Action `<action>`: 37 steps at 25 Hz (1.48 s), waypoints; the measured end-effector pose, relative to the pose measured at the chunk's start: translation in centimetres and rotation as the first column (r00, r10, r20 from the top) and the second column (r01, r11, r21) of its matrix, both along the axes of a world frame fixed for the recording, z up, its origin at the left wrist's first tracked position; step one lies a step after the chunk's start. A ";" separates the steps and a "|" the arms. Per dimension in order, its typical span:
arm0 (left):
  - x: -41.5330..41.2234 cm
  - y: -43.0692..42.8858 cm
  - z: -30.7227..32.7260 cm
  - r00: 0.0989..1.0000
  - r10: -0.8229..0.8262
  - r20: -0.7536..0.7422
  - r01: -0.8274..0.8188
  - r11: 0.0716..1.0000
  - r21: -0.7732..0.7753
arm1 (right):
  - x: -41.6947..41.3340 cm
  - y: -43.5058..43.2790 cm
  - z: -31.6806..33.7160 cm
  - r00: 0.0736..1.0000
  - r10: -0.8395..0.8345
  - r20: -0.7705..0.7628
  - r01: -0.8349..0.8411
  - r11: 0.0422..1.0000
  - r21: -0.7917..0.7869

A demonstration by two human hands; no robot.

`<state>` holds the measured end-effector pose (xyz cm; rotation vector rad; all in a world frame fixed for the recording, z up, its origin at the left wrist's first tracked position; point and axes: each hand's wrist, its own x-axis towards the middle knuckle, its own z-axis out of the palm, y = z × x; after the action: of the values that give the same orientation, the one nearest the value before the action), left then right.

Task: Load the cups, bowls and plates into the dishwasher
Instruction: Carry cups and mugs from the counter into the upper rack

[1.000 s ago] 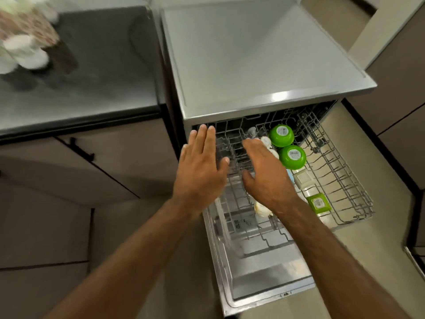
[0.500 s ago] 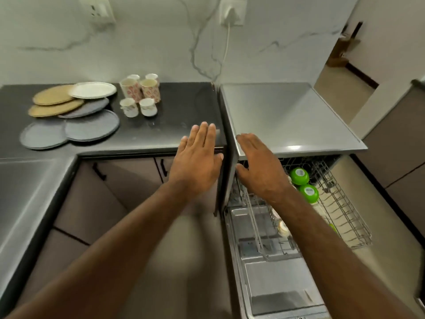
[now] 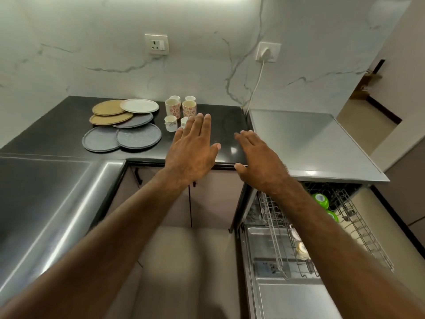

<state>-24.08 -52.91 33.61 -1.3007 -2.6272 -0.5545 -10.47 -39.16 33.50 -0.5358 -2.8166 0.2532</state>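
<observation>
Several plates lie overlapping on the black counter: a white plate, two tan ones and grey ones. Right of them stand several cups, two with a red flower pattern and small white ones. My left hand hovers flat, fingers straight, just in front of the cups, holding nothing. My right hand is spread flat over the counter's right end, also holding nothing. The dishwasher stands at right with its rack pulled out, holding two green bowls and pale cups.
A steel sink area fills the left foreground. The dishwasher door lies open low at the right. Cabinet doors sit under the counter. A plug and cable hang on the marble wall.
The view has swung up and left from the dishwasher rack to the counter. Both open hands have moved from over the rack toward the cups and plates.
</observation>
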 end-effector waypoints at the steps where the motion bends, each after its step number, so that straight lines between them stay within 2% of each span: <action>1: -0.7 -0.1 0.0 1.000 0.011 -0.007 -0.011 1.000 -0.001 | -0.6 0.1 0.1 1.000 0.005 0.006 -0.005 1.000 0.000; 7: -5.8 1.3 -0.3 0.995 0.100 0.017 -0.099 0.994 -0.044 | -5.8 3.5 0.4 0.998 0.055 0.013 -0.055 0.998 -0.019; 14: -11.9 4.2 -0.1 0.979 0.200 0.045 -0.200 0.980 -0.002 | -13.5 7.5 1.1 0.991 0.135 -0.005 -0.135 0.989 -0.060; 24: -21.3 7.5 -4.1 0.948 0.298 0.115 -0.299 0.954 -0.006 | -24.1 11.3 -1.4 0.978 0.204 0.038 -0.199 0.974 -0.104; 30: -31.7 11.6 -9.2 0.921 0.294 0.254 -0.291 0.955 -0.050 | -34.7 14.2 -5.6 0.989 0.141 0.044 -0.130 0.971 -0.199; 37: -41.0 15.2 -14.7 0.851 0.309 0.426 -0.291 0.951 -0.108 | -43.9 16.3 -12.6 0.994 0.051 0.101 -0.005 0.913 -0.408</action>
<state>-65.09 -37.66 18.94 -0.8102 -3.1369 -0.8273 -54.34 -22.88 20.88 -0.6095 -2.8847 0.8572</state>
